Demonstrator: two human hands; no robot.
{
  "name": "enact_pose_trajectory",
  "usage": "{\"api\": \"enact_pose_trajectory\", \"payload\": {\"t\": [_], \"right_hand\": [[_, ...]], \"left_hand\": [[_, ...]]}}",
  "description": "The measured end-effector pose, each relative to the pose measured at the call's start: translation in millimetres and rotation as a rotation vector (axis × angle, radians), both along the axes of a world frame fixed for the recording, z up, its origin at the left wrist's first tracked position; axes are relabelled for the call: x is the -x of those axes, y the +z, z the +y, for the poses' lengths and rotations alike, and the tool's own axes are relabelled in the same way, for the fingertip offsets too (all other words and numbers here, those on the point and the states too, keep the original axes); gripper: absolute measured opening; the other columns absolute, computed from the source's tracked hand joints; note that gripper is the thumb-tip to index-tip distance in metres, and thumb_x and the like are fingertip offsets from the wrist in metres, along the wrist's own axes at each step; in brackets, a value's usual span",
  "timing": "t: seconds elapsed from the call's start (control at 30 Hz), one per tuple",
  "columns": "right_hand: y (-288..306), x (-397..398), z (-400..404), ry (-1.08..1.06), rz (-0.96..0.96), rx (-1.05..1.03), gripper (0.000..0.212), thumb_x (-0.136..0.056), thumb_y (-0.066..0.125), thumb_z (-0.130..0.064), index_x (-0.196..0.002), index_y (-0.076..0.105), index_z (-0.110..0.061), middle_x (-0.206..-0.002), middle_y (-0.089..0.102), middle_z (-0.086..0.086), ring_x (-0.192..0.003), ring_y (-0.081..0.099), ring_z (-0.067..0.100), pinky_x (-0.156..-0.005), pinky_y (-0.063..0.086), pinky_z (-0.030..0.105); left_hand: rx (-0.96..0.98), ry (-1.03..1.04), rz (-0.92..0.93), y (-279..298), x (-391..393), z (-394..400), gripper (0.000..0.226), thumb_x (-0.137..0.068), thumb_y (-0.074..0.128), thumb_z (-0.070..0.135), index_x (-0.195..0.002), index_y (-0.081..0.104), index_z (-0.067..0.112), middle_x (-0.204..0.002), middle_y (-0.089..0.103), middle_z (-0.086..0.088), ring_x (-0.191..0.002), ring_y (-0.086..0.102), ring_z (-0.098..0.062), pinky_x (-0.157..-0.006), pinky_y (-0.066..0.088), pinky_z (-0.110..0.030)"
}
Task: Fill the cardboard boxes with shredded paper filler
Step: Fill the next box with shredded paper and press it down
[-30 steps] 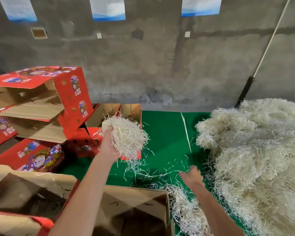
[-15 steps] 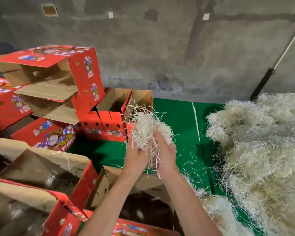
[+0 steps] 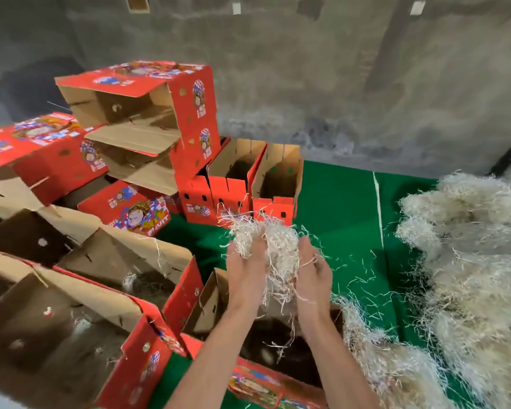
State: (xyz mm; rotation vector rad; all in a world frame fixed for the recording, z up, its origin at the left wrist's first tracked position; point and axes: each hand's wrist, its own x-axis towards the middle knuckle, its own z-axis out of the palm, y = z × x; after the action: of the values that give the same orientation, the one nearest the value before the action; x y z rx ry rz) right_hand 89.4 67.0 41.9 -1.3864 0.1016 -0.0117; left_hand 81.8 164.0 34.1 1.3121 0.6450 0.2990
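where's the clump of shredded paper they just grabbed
In the head view, the pale clump of shredded paper sits centre frame, held between the left hand and right hand, directly above the open red cardboard box nearest the person.

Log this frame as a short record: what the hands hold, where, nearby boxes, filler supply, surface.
left hand: grips the clump of shredded paper from its left side
right hand: grips the same clump from its right side
position: clump held above the open box nearest the person
other boxes: red stacked boxes at left, some lying on their sides
supply: big paper pile at right
surface: green mat with loose strands
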Motion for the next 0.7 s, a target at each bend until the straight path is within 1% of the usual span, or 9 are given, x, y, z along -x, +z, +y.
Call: {"api": "enact_pose_trajectory", "payload": {"t": [0.03,0.07,0.13,0.2,0.3,0.43,0.6,0.67,0.7], "right_hand": [[2,-4,1,-0.061,0.011,-0.016,0.033,-0.094,0.059,-0.057,-0.098,0.063,-0.024,-0.066,0.058,-0.001,-0.049,0.044,0.020,-0.079,0.038,0.041],[3,-6,3,-0.105,-0.007,-0.004,0.027,-0.094,0.064,-0.049,-0.101,0.063,-0.023,-0.075,0.066,-0.004,-0.049,0.050,0.016,-0.046,0.051,0.020],[5,-8,13,-0.172,-0.101,0.065,0.023,-0.094,0.065,-0.046,-0.104,0.060,-0.026,-0.085,0.067,-0.016,-0.058,0.056,-0.002,-0.057,0.049,0.014],[10,-8,25,-0.197,-0.189,0.154,0.017,-0.099,0.059,-0.046,-0.093,0.056,-0.030,-0.083,0.064,-0.020,-0.067,0.055,-0.005,-0.067,0.044,0.014],[27,-19,20,-0.157,-0.219,0.244,0.026,-0.103,0.054,-0.039,-0.084,0.056,-0.021,-0.061,0.055,-0.013,-0.052,0.043,0.004,-0.055,0.041,0.023],[37,-29,-19,-0.231,-0.041,0.011,0.039,-0.096,0.065,-0.043,-0.067,0.045,-0.025,-0.045,0.021,-0.008,-0.036,0.017,0.012,-0.038,0.026,0.021],[28,-11,7,-0.153,-0.123,0.047,0.030,-0.100,0.057,-0.044,-0.073,0.063,-0.033,-0.045,0.027,-0.005,-0.038,0.017,0.013,-0.037,0.021,0.020],[30,-17,-15,-0.259,-0.056,0.036,0.029,-0.100,0.059,-0.037,-0.077,0.066,-0.020,-0.045,0.035,-0.008,-0.038,0.021,0.012,-0.032,0.023,0.034],[29,-22,-27,-0.327,-0.044,0.019,0.039,-0.098,0.062,-0.039,-0.072,0.058,-0.011,-0.045,0.036,-0.010,-0.039,0.022,0.011,-0.036,0.027,0.042]], "left_hand": [[-0.002,0.031,-0.012,-2,-2,3,0.091,-0.091,0.063,0.055,-0.159,0.009,0.030,-0.159,0.027,0.009,-0.138,0.032,-0.005,-0.115,0.026,-0.031],[0.002,0.033,-0.011,-3,-6,6,0.085,-0.094,0.060,0.051,-0.159,0.010,0.032,-0.158,0.026,0.012,-0.140,0.032,-0.006,-0.119,0.025,-0.034],[-0.033,-0.025,-0.018,-6,-5,-1,0.064,-0.092,0.053,0.056,-0.149,0.026,0.050,-0.145,0.036,0.030,-0.128,0.039,0.010,-0.116,0.031,-0.033],[-0.070,-0.108,-0.049,4,-6,-16,0.035,-0.083,0.047,0.068,-0.118,0.047,0.063,-0.108,0.050,0.049,-0.093,0.047,0.030,-0.090,0.039,-0.013],[-0.083,-0.141,-0.037,29,-12,-4,0.059,-0.070,0.049,0.081,-0.100,0.052,0.031,-0.076,0.051,0.019,-0.063,0.049,0.004,-0.063,0.037,-0.018],[0.151,0.001,-0.055,54,-31,47,0.043,-0.081,0.070,0.059,-0.096,0.042,0.030,-0.088,0.044,0.010,-0.080,0.044,-0.011,-0.076,0.039,-0.035],[0.015,-0.206,0.059,48,-14,18,0.073,-0.064,0.060,0.076,-0.100,0.049,0.014,-0.101,0.050,-0.029,-0.094,0.054,-0.025,-0.102,0.039,-0.045],[0.081,-0.026,0.031,50,-19,48,0.057,-0.086,0.063,0.058,-0.117,0.053,0.011,-0.097,0.051,0.001,-0.092,0.055,-0.024,-0.087,0.045,-0.039],[0.159,0.077,-0.010,50,-27,68,0.053,-0.091,0.063,0.051,-0.123,0.051,0.010,-0.096,0.056,-0.007,-0.094,0.056,-0.023,-0.089,0.046,-0.040]]}}
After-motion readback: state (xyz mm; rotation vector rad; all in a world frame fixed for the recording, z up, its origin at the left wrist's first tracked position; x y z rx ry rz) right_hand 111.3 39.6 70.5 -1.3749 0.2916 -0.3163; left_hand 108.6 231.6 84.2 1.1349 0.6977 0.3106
